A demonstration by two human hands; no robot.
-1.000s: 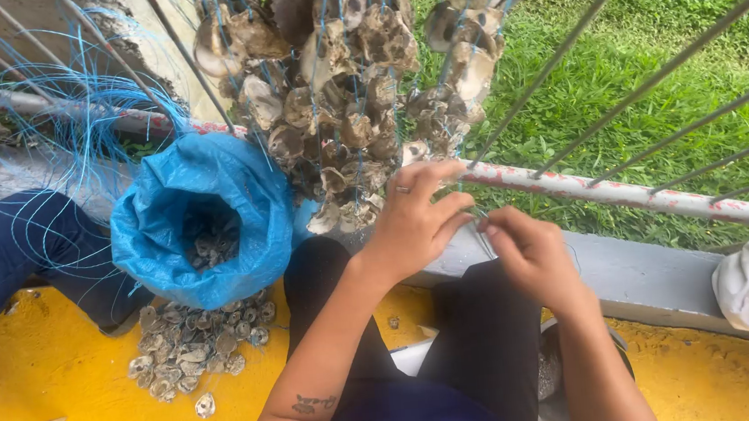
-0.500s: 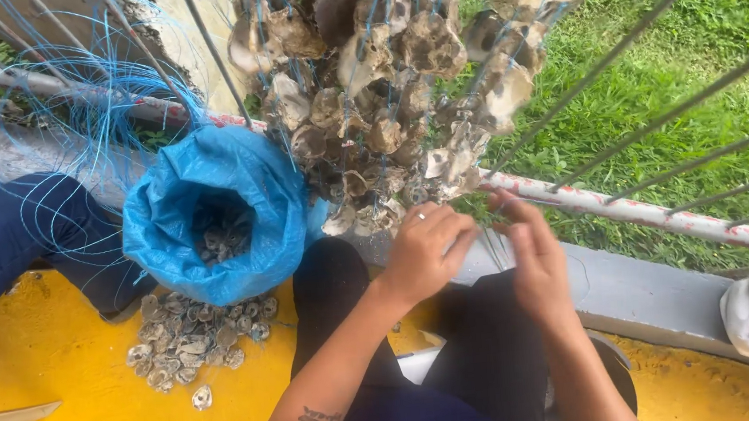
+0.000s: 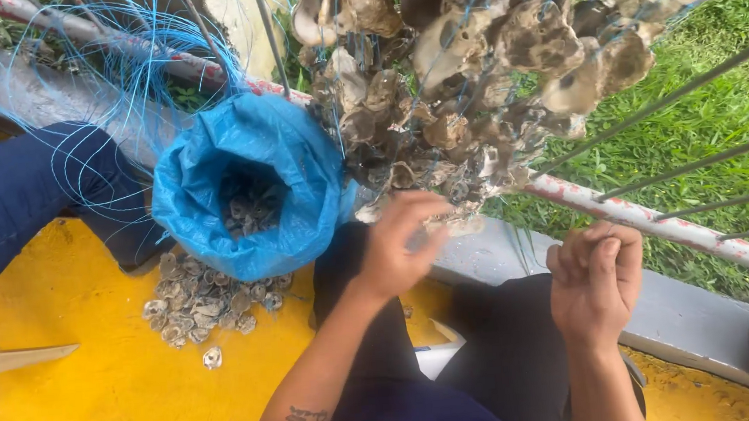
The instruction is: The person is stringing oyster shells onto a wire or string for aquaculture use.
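A person sits on a yellow deck (image 3: 79, 412), looking down at both hands. The left hand (image 3: 399, 244) reaches up into the bottom of a hanging cluster of oyster shells (image 3: 471, 78) strung on thin blue line, fingers curled around a pale shell (image 3: 456, 224) at its lowest edge. The right hand (image 3: 595, 278) is lower and apart from the cluster, fingers folded loosely inward; whether it pinches a strand of line cannot be told. The step in hand looks like working a shell free from the string. A careful pull seems needed, since the shells sit tightly tangled in line. Just left of the cluster stands an open blue bag (image 3: 248, 189) with shells inside, and a loose pile (image 3: 208, 299) lies on the deck below it. A painted rail (image 3: 661, 224) runs close behind the hands, grass beyond. Another person's leg (image 3: 25, 189) hems the left side; open room lies on the deck nearer the viewer.
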